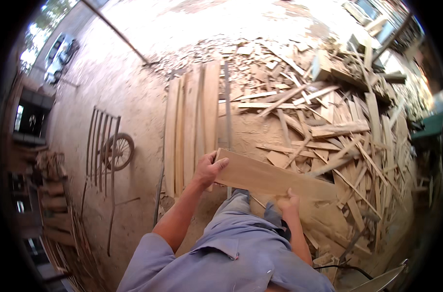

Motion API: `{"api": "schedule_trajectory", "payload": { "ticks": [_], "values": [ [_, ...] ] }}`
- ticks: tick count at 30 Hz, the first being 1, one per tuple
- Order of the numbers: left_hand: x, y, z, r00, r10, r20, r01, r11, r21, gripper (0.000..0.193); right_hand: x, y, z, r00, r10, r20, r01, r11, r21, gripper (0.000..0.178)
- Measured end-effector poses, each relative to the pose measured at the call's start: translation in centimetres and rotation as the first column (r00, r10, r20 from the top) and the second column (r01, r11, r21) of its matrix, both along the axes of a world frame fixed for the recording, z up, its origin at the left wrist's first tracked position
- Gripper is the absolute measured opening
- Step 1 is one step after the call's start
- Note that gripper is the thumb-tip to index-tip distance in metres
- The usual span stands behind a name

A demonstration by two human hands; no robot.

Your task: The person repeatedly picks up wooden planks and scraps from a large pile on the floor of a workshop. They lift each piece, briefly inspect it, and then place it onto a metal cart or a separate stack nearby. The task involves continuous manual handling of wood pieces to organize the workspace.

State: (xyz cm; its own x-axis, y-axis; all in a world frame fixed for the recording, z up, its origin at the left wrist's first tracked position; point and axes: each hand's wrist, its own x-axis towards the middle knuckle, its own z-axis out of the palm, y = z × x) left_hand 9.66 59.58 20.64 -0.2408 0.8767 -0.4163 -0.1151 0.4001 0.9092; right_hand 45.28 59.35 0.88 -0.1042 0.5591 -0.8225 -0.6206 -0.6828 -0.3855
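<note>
Across the front of my body I hold a wide, flat wooden board (pixel 265 176), light brown and slightly tilted down to the right. My left hand (pixel 209 169) is closed round its left end, thumb on the upper face. Along the near edge, my right hand (pixel 290 204) grips the board with the thumb up; its other fingers are hidden beneath. Just beyond my left hand lie several long planks (pixel 192 121), side by side on a metal frame (pixel 228 112).
A large heap of wood offcuts (pixel 328 131) covers the ground at the right. To the left stands a barred handcart (pixel 102 146) with a spoked wheel (pixel 120 151). A thin pole (pixel 116 31) rises at the far left, and a vehicle (pixel 60 56) is parked beyond it.
</note>
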Motion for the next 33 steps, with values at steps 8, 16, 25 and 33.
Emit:
{"api": "schedule_trajectory", "payload": {
  "ticks": [8, 16, 25, 33],
  "values": [
    [-8.9, -21.2, -7.2, 0.711, 0.601, 0.365, -0.618, 0.782, -0.083, 0.044, -16.7, 7.0, 4.2, 0.942, 0.3, -0.15, -0.274, 0.947, 0.169, 0.052],
    [-11.9, -29.8, -18.2, 0.342, 0.827, 0.446, -0.843, 0.48, -0.244, 0.059, -30.3, 8.8, 8.9, 0.559, 0.821, 0.12, -0.812, 0.512, 0.279, 0.051],
    [-10.2, -34.0, -28.7, 0.809, 0.56, -0.177, -0.44, 0.379, -0.814, 0.014, -12.6, 8.2, -1.8, -0.168, 0.509, 0.844, -0.984, -0.033, -0.175, 0.036],
    [-4.9, -14.3, -24.2, 0.979, -0.011, -0.206, -0.122, 0.774, -0.621, 0.047, 12.3, 4.9, -2.8, 0.541, 0.481, 0.69, -0.43, 0.863, -0.265, 0.042]
  ]
}}
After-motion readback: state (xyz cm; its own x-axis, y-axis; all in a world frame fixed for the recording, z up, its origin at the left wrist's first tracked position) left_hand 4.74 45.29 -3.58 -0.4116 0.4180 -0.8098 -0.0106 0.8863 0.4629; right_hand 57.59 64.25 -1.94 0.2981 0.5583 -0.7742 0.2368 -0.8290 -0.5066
